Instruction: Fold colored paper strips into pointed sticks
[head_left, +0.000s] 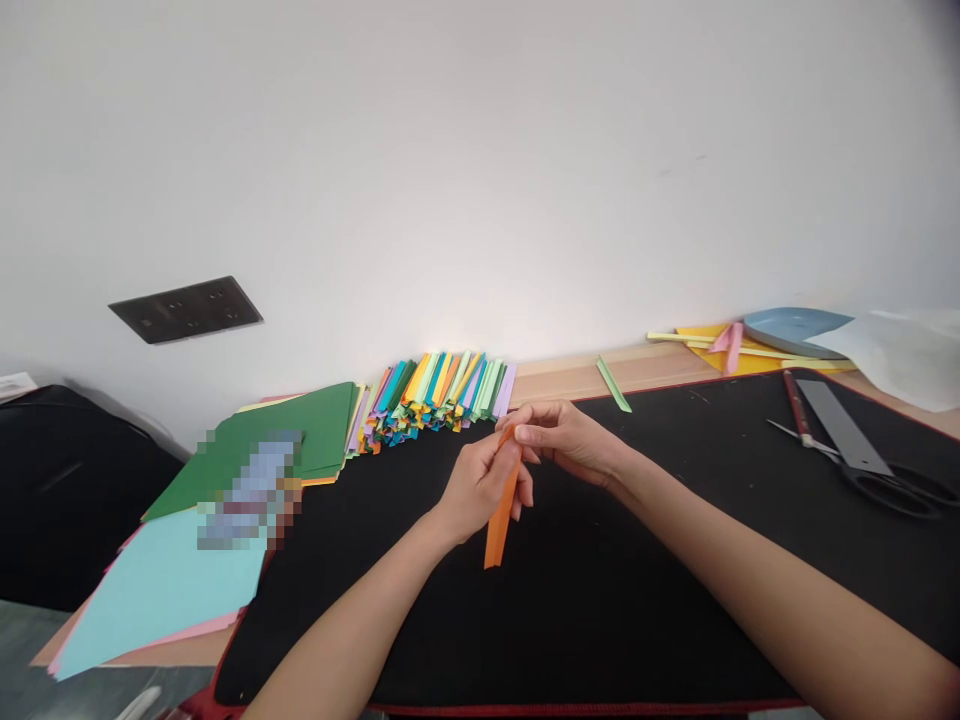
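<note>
Many folded strips (439, 392) lie piled by the wall (480, 200), while the orange strip (501, 525), pinched up top between closed fingers of the left hand (478, 478) and right hand (564, 437) above the black mat (615, 610), seems part-folded, and whole sheets (319, 425) remain.

Our L forearm (352, 610) slants off btw. 7 & 8 o'clock, R forearm (735, 555) twd. 4, both bare. Our L hand (480, 482) & R hand (568, 442) meet nr. ctr., both pinching; R thumb (534, 436) pts. to 9.
</note>
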